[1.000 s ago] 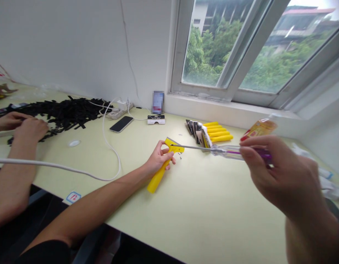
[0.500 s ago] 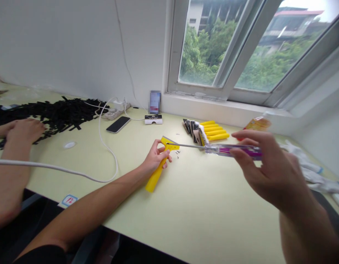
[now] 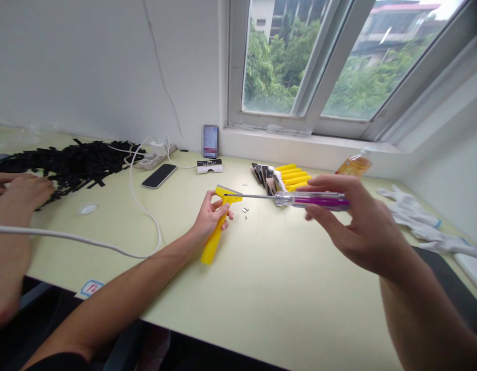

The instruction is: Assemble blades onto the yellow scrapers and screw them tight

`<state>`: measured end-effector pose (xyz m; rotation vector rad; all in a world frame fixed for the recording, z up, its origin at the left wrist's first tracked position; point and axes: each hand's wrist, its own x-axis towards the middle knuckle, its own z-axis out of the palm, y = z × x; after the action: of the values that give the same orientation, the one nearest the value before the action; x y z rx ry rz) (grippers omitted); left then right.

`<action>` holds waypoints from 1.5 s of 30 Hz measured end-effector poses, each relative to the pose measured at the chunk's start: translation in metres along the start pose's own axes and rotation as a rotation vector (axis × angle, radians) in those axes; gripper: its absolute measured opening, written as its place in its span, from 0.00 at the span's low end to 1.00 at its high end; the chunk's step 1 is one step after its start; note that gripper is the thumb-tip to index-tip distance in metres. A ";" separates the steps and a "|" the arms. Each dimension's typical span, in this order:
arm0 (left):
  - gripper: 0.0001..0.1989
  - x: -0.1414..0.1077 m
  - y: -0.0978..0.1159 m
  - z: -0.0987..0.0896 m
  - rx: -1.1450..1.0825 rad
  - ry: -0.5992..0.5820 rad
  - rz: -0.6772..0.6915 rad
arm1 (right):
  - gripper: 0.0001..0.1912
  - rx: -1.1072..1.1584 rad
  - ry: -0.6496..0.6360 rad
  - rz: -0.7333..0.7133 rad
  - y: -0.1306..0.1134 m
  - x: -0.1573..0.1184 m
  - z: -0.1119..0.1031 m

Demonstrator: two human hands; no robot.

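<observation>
A yellow scraper [image 3: 212,243] with a flat head is held by my left hand [image 3: 209,219], whose fingers wrap round it just below the head. My right hand [image 3: 352,224] grips a screwdriver [image 3: 319,201] by its clear and purple handle. The shaft runs level to the left, and its tip meets the scraper's head. Small screws [image 3: 245,210] lie on the table just right of the scraper. Farther back rests a group of several yellow-handled scrapers [image 3: 294,176] with dark and brown heads.
A co-worker's hands [image 3: 25,190] are at the left, by a pile of black strips [image 3: 87,159]. A phone [image 3: 160,175], white cable [image 3: 143,206], power strip [image 3: 149,159], propped screen [image 3: 210,140], orange bottle [image 3: 354,165] and white gloves [image 3: 416,214] lie around the table.
The whole view has shifted, so things appear farther left. Both hands keep their holds, and the screwdriver tip stays at the scraper's head.
</observation>
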<state>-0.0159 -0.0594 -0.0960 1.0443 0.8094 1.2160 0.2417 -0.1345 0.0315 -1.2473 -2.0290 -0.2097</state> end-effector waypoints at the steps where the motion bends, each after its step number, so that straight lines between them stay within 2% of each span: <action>1: 0.26 0.000 -0.001 0.000 0.007 0.000 0.008 | 0.14 -0.011 0.022 0.041 0.001 0.000 0.000; 3: 0.25 0.000 -0.002 0.000 0.020 0.004 0.020 | 0.13 -0.003 0.044 0.082 0.003 0.000 0.000; 6: 0.25 0.000 -0.003 0.001 0.032 0.028 0.031 | 0.21 0.101 0.010 -0.005 0.007 0.000 0.003; 10: 0.25 0.000 -0.002 0.001 0.023 0.042 0.036 | 0.13 0.062 0.072 0.087 0.009 0.000 0.009; 11: 0.25 0.001 -0.001 0.001 0.016 0.051 0.035 | 0.14 0.066 0.069 0.096 0.010 0.001 0.010; 14: 0.26 0.002 0.000 0.001 -0.004 0.083 0.033 | 0.21 0.161 -0.017 0.007 0.011 0.002 0.012; 15: 0.27 0.002 0.000 0.001 -0.007 0.088 0.033 | 0.20 0.170 -0.026 0.002 0.012 0.002 0.014; 17: 0.27 0.002 0.000 0.001 -0.014 0.090 0.036 | 0.13 0.137 0.029 0.084 0.013 0.002 0.016; 19: 0.27 0.003 0.000 0.000 -0.018 0.100 0.037 | 0.13 0.130 0.064 0.154 0.015 0.002 0.020; 23: 0.27 0.003 -0.001 -0.001 -0.004 0.137 0.056 | 0.18 0.216 -0.020 0.062 0.019 0.002 0.024; 26: 0.25 0.004 -0.002 -0.001 0.014 0.140 0.072 | 0.11 0.132 0.050 0.163 0.022 0.003 0.027; 28: 0.24 0.003 -0.002 -0.001 0.029 0.145 0.076 | 0.15 0.145 0.064 0.137 0.024 0.002 0.031; 30: 0.23 0.003 -0.004 -0.001 0.045 0.152 0.084 | 0.26 0.247 0.082 0.010 0.026 0.001 0.036; 32: 0.23 0.003 -0.006 -0.001 0.055 0.160 0.100 | 0.31 0.328 0.147 -0.055 0.026 0.000 0.042; 34: 0.22 0.004 -0.008 -0.002 0.059 0.165 0.116 | 0.25 0.297 0.181 0.030 0.023 -0.003 0.045; 36: 0.22 0.004 -0.010 -0.002 0.067 0.177 0.124 | 0.22 0.231 0.139 0.132 0.021 -0.004 0.045; 37: 0.22 0.005 -0.010 -0.003 0.073 0.185 0.126 | 0.23 0.226 0.100 0.139 0.020 -0.004 0.044; 41: 0.22 0.005 -0.009 -0.003 0.093 0.211 0.129 | 0.28 0.401 -0.017 0.020 0.020 -0.003 0.038; 45: 0.20 0.003 -0.011 -0.003 0.127 0.201 0.143 | 0.16 0.232 0.004 0.261 0.024 -0.001 0.035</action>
<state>-0.0142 -0.0563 -0.1073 1.1093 0.9912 1.4223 0.2440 -0.1060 0.0005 -1.3433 -1.8054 0.1431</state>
